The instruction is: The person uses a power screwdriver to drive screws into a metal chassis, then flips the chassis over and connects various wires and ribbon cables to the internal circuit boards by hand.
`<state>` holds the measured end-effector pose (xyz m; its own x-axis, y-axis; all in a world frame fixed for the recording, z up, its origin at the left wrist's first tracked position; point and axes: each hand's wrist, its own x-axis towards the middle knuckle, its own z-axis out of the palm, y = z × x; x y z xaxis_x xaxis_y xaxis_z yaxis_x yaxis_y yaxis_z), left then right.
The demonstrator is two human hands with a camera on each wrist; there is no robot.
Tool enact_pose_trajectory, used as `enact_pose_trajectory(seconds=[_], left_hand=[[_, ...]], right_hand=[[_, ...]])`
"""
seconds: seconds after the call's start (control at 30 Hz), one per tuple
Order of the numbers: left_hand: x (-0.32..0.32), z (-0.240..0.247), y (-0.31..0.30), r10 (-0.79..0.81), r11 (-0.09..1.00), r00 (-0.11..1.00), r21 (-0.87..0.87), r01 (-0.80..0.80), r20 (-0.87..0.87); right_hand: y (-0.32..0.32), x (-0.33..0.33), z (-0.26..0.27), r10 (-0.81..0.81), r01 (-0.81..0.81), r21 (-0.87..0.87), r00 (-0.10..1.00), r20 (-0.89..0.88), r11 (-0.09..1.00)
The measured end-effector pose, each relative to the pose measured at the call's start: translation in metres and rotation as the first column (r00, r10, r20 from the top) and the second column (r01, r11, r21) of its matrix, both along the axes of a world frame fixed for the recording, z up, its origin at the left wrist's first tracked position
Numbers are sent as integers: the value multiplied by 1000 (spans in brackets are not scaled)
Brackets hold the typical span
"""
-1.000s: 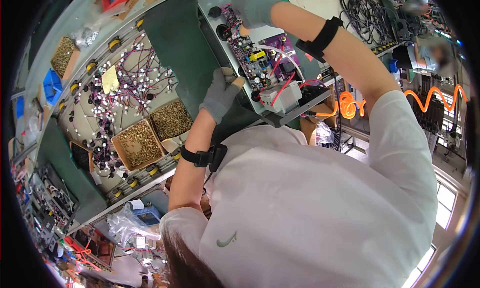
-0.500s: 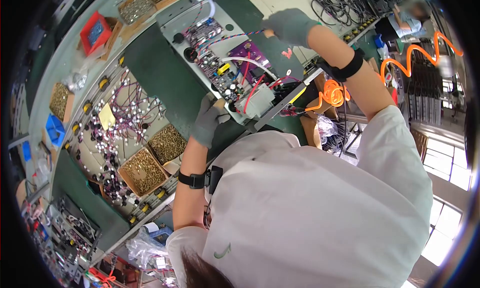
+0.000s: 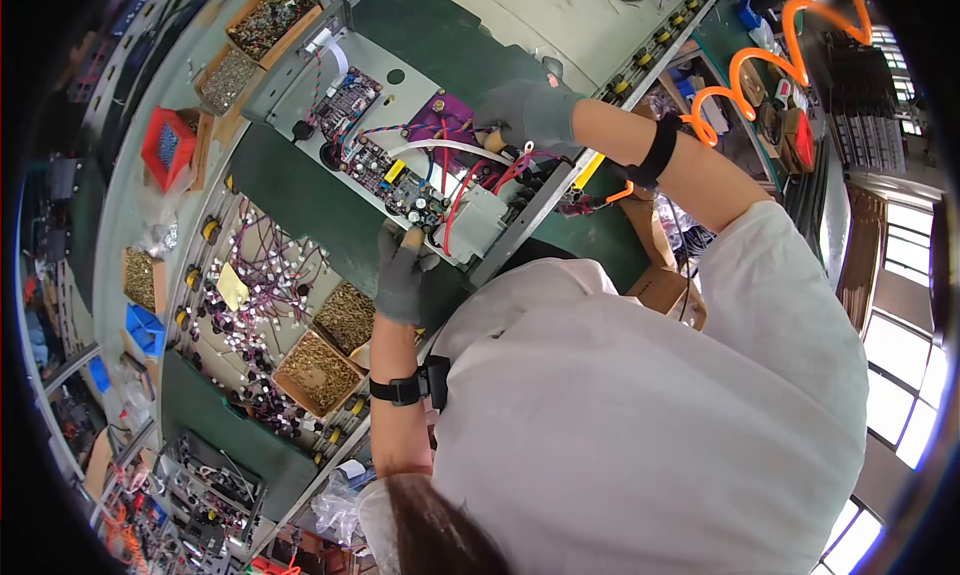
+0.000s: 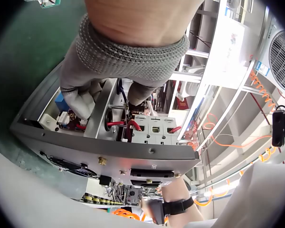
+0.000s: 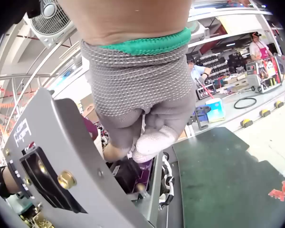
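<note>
A metal chassis [image 3: 290, 87] with circuit boards inside lies slantwise in the head view. My gloved left hand [image 3: 400, 283] grips its near side wall [image 4: 102, 105], fingers on one side and thumb on the other in the left wrist view. My gloved right hand [image 3: 532, 115] is over the purple board [image 3: 428, 113], its bent fingers pinching the end of a twisted red-and-blue cable [image 3: 378, 130]. The fingers hide that end. Close by are a white tube [image 3: 415, 148], red wires [image 3: 460, 200] and a grey block [image 3: 482, 227].
Green mat [image 3: 285, 185] lies beneath the chassis. Connector wires [image 3: 265, 295] and boxes of brass fasteners [image 3: 318, 373] are at the left. Further back stand a red bin [image 3: 165, 147] and a blue bin [image 3: 145, 327]. An orange coiled hose [image 3: 745, 70] hangs at the right.
My right hand moved off the chassis with the twisted cable, then came back over the purple board. My left hand stayed at the side wall while the head view shifted.
</note>
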<state>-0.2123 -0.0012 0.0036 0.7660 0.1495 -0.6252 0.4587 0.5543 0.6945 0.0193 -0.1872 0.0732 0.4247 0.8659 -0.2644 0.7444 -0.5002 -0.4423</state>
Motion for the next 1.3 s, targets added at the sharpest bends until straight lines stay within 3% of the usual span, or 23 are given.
enact_pose_trajectory(seconds=[0.03, 0.1, 0.2, 0.33, 0.5, 0.7, 0.83, 0.9, 0.93, 1.03, 1.1, 1.3], left_hand=[[1, -1, 0, 16, 1000, 1000, -9, -16, 16], [1, -3, -1, 30, 999, 999, -17, -29, 29], [1, -4, -1, 47, 998, 997, -36, -44, 69], [2, 1, -4, 71, 997, 997, 6, -71, 28], [0, -7, -3, 48, 998, 997, 32, -50, 54], [0, -3, -6, 82, 997, 993, 10, -83, 90], [-1, -7, -6, 101, 995, 988, 2, -102, 115], [-2, -6, -6, 100, 995, 990, 6, -101, 101], [-2, -6, -7, 102, 995, 988, -1, -103, 114], [-1, -11, -7, 104, 995, 988, 1, -104, 114], [-2, -14, -6, 103, 994, 989, 11, -105, 102], [-6, -24, -3, 123, 992, 983, -31, -120, 137]], right_hand=[[4, 0, 2, -7, 7, 4, 1000, -3, 1000], [12, 0, 11, 76, -75, -209, 997, -2, 975], [14, -2, 5, 124, -108, -270, 991, 45, 957], [1, -8, -4, 143, -130, -126, 985, 96, 983], [-7, -8, -20, 41, -45, 58, 997, 59, 997], [-7, -7, -16, -28, 35, 109, 998, -61, 993], [-4, -3, -13, -100, 101, 53, 995, -25, 993], [-4, 3, 3, -131, 133, -9, 961, -245, 991], [-2, 5, 13, -129, 131, -7, 960, -247, 991], [6, 7, 25, -13, -8, -103, 979, -202, 995], [16, 9, 18, 208, -205, -210, 978, -10, 956], [24, 6, 12, 362, -325, -313, 930, 66, 893]])
